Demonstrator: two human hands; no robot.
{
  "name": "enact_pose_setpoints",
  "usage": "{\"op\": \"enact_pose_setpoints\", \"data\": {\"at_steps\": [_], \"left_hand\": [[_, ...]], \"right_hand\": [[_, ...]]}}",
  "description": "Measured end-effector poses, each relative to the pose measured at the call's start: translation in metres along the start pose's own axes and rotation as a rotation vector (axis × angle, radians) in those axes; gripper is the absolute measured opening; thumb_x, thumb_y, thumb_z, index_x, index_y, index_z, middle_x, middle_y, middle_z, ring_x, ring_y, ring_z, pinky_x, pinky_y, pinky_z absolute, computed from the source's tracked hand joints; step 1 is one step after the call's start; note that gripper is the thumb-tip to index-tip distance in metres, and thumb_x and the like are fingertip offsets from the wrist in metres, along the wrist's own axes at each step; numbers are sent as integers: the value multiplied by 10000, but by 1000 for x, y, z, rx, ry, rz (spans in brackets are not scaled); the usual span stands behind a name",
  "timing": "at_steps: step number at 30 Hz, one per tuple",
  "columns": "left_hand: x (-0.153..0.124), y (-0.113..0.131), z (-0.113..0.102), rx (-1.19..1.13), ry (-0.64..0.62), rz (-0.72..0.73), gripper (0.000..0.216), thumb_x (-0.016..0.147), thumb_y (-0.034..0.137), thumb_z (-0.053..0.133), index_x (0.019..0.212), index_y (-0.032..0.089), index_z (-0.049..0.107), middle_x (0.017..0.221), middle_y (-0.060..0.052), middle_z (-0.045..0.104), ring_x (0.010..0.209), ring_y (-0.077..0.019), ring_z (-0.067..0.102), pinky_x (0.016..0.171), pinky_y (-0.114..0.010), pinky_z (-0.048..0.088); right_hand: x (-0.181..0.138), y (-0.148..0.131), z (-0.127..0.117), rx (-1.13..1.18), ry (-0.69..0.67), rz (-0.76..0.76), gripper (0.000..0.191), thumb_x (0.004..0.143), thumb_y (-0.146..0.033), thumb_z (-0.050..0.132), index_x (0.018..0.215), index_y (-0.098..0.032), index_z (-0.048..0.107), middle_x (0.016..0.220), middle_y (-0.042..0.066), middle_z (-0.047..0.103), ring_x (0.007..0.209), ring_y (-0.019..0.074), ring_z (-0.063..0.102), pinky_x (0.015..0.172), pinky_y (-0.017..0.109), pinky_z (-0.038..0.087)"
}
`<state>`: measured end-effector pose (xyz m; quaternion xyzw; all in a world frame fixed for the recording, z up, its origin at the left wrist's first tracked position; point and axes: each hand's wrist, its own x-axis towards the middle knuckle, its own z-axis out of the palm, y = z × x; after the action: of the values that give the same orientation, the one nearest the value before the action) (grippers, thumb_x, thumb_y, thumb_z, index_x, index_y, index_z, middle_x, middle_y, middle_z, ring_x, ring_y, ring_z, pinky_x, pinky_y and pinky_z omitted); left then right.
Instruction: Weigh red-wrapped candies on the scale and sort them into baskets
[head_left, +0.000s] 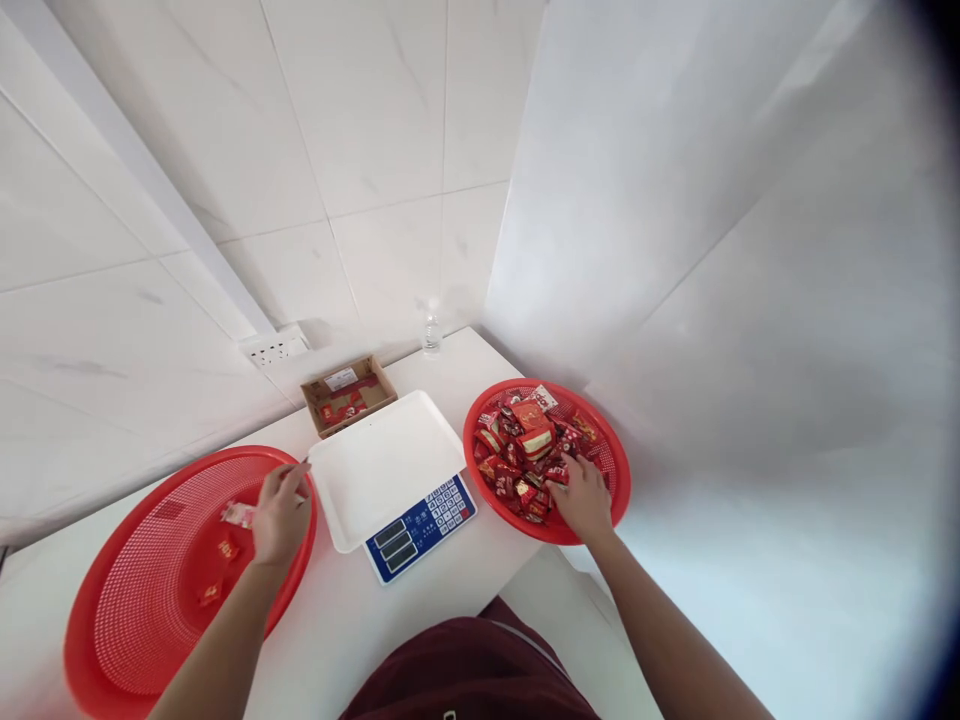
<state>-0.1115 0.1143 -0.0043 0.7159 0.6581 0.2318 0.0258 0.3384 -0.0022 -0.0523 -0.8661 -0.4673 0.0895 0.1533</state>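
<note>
My left hand (280, 514) hovers over the right rim of a large red mesh basket (142, 610) and pinches a small pink-and-white wrapped packet (238, 514). Two small red packets (219, 572) lie loose in that basket. My right hand (581, 497) reaches into a smaller round red basket (619, 472) heaped with red wrapped snack packets (528, 440); its fingers are curled down among them, and what they grip is hidden. Between the two baskets stands a scale with a white weighing tray (384, 462) and a blue keypad panel (420, 527).
A small open cardboard box (348, 394) with red packets sits behind the scale. A clear plastic bottle (431, 332) stands in the back corner, and a white power strip (273, 347) lies near the wall. White walls close in behind and to the right.
</note>
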Motion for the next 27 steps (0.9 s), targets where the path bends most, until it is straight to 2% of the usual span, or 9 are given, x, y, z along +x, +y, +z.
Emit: {"op": "enact_pose_setpoints", "data": {"at_steps": [2, 4, 7, 10, 12, 16, 18, 23, 27], "left_hand": [[-15, -14, -19, 81, -8, -130, 355, 795, 205, 446, 1120, 225, 586, 1152, -84, 535, 1026, -233, 539, 745, -318, 478], [-30, -23, -30, 151, -56, -233, 356, 827, 333, 440, 1132, 213, 580, 1213, -112, 503, 1068, -274, 521, 797, -381, 471], [-47, -27, -33, 225, -123, -293, 496, 802, 486, 463, 1200, 199, 529, 1353, -155, 385, 1194, -361, 417, 921, -519, 385], [-57, -22, -28, 193, -62, -239, 562, 802, 506, 466, 1262, 183, 462, 1425, -176, 284, 1288, -377, 295, 993, -579, 282], [-60, -13, -23, 119, 20, -157, 527, 819, 483, 458, 1249, 179, 470, 1429, -172, 278, 1313, -350, 265, 1023, -557, 262], [-63, 12, -12, -30, 37, 4, 445, 845, 435, 441, 1209, 185, 496, 1397, -160, 331, 1311, -322, 283, 1029, -521, 296], [-65, 26, -7, -75, -5, 57, 425, 852, 425, 439, 1197, 185, 501, 1386, -160, 347, 1305, -323, 295, 1020, -523, 315], [-79, 52, 6, -155, -67, 151, 392, 854, 419, 454, 1173, 197, 512, 1373, -150, 373, 1296, -315, 324, 1000, -514, 359], [-89, 57, 11, -197, -118, 130, 393, 856, 431, 451, 1184, 220, 504, 1380, -133, 374, 1305, -307, 321, 947, -494, 425]], "right_hand": [[9, 10, -3, -77, -123, 79, 639, 731, -410, 576, 1318, -219, 410, 1428, 159, 291, 1291, 381, 264, 941, 551, 323], [13, 14, 0, -106, -218, 50, 648, 702, -354, 619, 1310, -240, 427, 1441, 144, 272, 1285, 398, 260, 932, 547, 329], [13, 10, 6, -85, -174, -82, 479, 750, -200, 532, 1229, -189, 521, 1376, 147, 377, 1249, 335, 336, 978, 465, 315], [13, -1, 3, -7, -20, -150, 394, 802, -171, 435, 1176, -135, 554, 1308, 155, 451, 1217, 267, 382, 1004, 384, 305], [11, -8, -1, 27, -7, -188, 362, 826, -193, 403, 1142, -139, 570, 1240, 143, 514, 1182, 246, 416, 986, 364, 320], [5, -19, 4, -28, -443, -162, 319, 809, -241, 466, 1097, -181, 591, 1027, 96, 641, 1000, 223, 555, 864, 319, 389], [3, -24, 15, -64, -590, -120, 404, 751, -271, 565, 1147, -195, 565, 1038, 93, 645, 964, 228, 581, 830, 308, 401], [8, -38, 47, -120, -598, -28, 648, 711, -341, 621, 1303, -175, 419, 1238, 183, 527, 1065, 299, 536, 880, 407, 378], [12, -44, 57, -147, -555, 33, 657, 743, -298, 584, 1335, -130, 354, 1265, 260, 473, 1091, 339, 514, 877, 470, 366]]}}
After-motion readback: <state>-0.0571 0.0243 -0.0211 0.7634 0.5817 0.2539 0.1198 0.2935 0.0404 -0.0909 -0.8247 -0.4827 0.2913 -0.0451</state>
